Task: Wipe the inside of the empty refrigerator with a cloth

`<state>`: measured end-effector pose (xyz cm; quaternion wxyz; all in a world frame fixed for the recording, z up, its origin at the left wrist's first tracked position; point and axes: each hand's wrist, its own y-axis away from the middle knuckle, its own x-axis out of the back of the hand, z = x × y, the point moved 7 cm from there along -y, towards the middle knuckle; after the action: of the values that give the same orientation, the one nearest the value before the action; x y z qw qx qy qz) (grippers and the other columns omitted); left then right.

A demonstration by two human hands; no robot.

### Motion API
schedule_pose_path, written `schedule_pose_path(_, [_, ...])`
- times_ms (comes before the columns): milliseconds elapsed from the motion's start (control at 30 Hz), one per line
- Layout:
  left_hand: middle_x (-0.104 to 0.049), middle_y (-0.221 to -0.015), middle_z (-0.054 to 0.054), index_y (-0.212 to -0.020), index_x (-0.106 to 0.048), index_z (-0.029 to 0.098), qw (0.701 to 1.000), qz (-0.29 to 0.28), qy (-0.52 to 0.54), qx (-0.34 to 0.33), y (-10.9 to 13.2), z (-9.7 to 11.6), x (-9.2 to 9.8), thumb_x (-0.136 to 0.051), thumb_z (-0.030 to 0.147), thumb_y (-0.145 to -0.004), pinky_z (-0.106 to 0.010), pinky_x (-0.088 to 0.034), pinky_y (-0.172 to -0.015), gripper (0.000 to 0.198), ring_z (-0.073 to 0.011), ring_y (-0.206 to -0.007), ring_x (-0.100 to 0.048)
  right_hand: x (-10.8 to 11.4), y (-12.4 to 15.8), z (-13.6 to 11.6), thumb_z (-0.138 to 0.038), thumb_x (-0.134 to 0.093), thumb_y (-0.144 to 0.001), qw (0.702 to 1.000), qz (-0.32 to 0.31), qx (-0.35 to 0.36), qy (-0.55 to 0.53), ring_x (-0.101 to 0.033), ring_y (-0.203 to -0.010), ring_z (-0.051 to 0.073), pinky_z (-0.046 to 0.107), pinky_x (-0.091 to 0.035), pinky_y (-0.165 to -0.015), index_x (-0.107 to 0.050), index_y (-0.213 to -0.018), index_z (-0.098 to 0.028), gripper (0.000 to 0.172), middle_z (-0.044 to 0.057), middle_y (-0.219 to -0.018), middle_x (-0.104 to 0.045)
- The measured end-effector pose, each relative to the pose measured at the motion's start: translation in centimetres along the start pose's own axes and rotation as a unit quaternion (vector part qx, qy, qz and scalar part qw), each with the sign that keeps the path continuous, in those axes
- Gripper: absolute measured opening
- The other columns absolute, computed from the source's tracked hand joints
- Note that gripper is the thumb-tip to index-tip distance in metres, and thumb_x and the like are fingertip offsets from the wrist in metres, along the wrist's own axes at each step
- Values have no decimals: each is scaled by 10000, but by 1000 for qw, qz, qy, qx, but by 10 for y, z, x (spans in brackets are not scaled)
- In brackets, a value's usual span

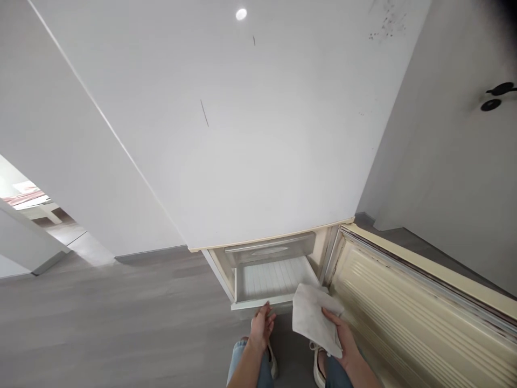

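In the lower middle of the head view, a white freezer drawer (262, 303) is pulled partly out of the bottom compartment. Its ribbed floor shows. My left hand (263, 325) is at the drawer's front edge, fingers curled and fingertips against the rim. To the right, my right hand (338, 330) grips a folded white cloth (313, 318), thumb on top and the other fingers hidden beneath it. The cloth hangs by the drawer's right front corner, near the open door.
The cream-edged freezer door (404, 307) stands wide open to the right. Above the drawer is a clear plastic flap (270, 249), under the large white upper door (274, 134). Grey wood-look floor (121, 323) spreads left. My shoes (319, 369) are just below the drawer.
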<state>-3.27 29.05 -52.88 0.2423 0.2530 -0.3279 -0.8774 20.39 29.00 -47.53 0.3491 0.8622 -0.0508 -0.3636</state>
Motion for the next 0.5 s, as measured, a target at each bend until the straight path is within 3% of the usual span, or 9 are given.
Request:
schedule_pose_path(233, [-698, -999, -60, -834, -622, 156, 1000, -2, -6, 12, 14, -29, 23, -785, 363, -711, -220, -460, -653, 291, -124, -743, -659, -16, -1, 18, -431, -796, -567, 998, -36, 2, 60, -697, -809, 310, 358, -587, -669, -632, -675, -221, 288, 72, -694, -681])
schedule_pose_path(500, [-721, -1062, -75, -910, -660, 172, 999, -31, 13, 29, 26, -68, 22, -778, 360, -711, -204, -465, -671, 298, -176, -965, -689, -39, 5, 35, -390, -817, -523, 997, -47, 4, 55, -694, -831, 308, 349, -591, -658, -602, -658, -217, 307, 36, -639, -669])
